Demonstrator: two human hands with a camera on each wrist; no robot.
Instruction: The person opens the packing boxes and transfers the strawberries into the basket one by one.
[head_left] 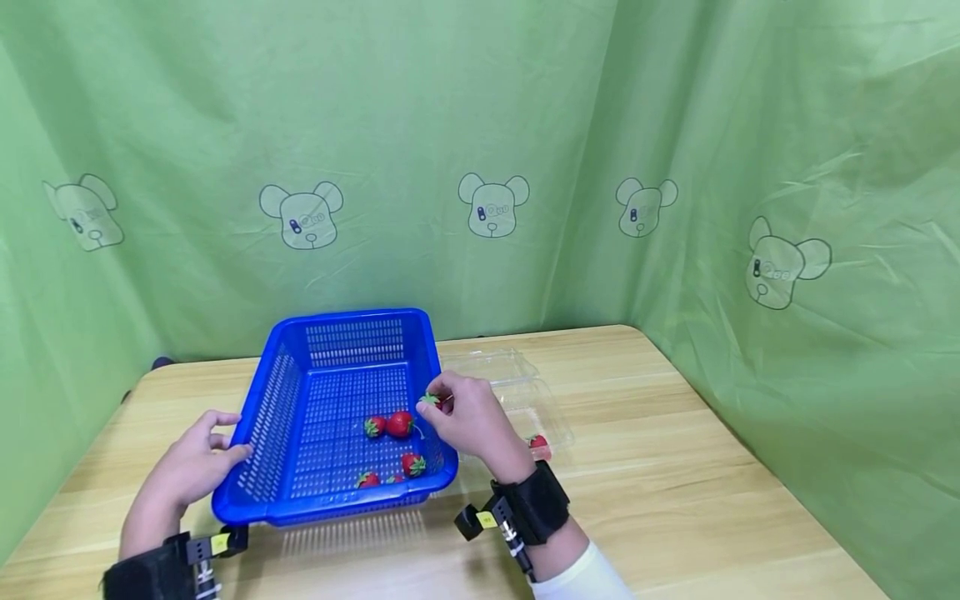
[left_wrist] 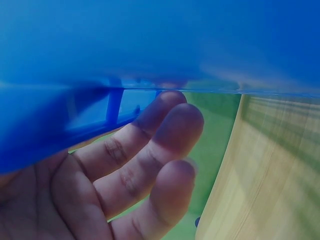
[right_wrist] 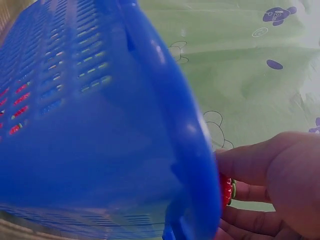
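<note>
A blue plastic basket (head_left: 352, 506) is tilted, its near end raised off the table. My left hand (head_left: 198, 462) grips its left rim; in the left wrist view several fingers (left_wrist: 170, 135) lie beneath the blue rim. My right hand (head_left: 468, 417) pinches a strawberry (head_left: 444, 403) by the basket's right rim, green leaves showing. Partly hidden by the rim in the right wrist view, that strawberry (right_wrist: 227, 191) sits between thumb and fingers. Several red strawberries (head_left: 401, 424) lie inside the basket, towards its near right part.
Right of the basket, a clear plastic box (head_left: 551, 408) lies with its lid (head_left: 487, 364) spread open behind it, partly covered by my right hand. One strawberry (head_left: 537, 442) is in it. The wooden table (head_left: 675, 483) ends at a green curtain (head_left: 420, 167).
</note>
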